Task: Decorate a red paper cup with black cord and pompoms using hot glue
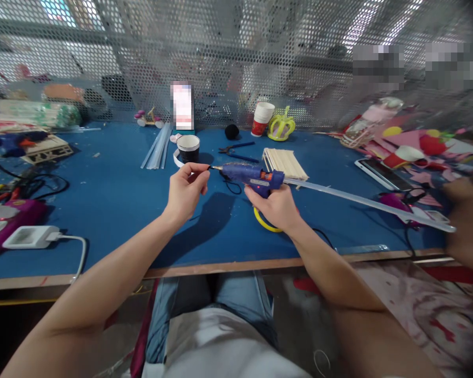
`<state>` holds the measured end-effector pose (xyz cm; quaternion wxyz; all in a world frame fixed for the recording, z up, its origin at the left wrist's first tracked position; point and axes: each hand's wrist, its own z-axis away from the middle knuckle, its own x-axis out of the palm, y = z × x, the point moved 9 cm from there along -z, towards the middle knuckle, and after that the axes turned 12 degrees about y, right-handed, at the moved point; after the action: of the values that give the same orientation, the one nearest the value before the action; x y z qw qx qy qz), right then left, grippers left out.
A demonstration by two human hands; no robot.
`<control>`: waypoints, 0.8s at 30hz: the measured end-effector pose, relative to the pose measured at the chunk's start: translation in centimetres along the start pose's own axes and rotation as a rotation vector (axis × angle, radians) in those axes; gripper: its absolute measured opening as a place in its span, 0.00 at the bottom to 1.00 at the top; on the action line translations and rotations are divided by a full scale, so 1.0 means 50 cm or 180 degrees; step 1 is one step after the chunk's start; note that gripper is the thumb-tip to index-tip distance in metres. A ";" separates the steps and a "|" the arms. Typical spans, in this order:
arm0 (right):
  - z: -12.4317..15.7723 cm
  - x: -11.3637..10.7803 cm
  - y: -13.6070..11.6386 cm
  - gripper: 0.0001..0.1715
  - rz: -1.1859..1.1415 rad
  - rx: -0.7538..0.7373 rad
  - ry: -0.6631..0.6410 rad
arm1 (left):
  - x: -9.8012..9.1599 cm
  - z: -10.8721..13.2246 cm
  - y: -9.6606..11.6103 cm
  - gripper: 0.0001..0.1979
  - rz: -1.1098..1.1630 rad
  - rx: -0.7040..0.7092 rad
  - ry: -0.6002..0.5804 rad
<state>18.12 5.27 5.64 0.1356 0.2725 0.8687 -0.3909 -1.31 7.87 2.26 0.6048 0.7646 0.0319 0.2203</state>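
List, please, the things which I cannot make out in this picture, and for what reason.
All in the head view:
- Small dark piece at the left hand: tiny, partly covered by fingers.
- Handle of the glue gun: mostly hidden by the right hand.
- Phone screen: pixelated.
- Another person's arm: blurred, cut off by the right edge.

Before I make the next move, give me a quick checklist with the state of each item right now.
1. Right hand has the glue gun by its handle: ok.
2. Red light on the gun lit: ok.
3. Glue stick in the gun's rear: ok, a long length sticks out behind.
4. Small dark piece pinched in the left hand: ok; whether it touches the nozzle, cannot tell.
5. Stick's far end well away from another person's blurred arm: not ok, they appear side by side.
6. Black cup upright: ok.
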 end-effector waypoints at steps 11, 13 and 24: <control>0.002 0.002 -0.005 0.10 0.0154 -0.0241 0.0029 | 0.003 0.000 -0.001 0.04 -0.0002 0.0042 -0.0023; 0.002 0.001 -0.006 0.10 0.0161 -0.0242 0.0022 | 0.003 0.000 -0.001 0.04 0.0009 0.0045 -0.0020; 0.002 0.004 0.005 0.10 0.0297 -0.0139 -0.0078 | 0.002 0.001 0.003 0.05 0.0023 0.0005 -0.0004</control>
<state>18.11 5.40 5.33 0.1702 0.3048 0.8617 -0.3684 -1.24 7.79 2.40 0.6034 0.7653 0.0290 0.2220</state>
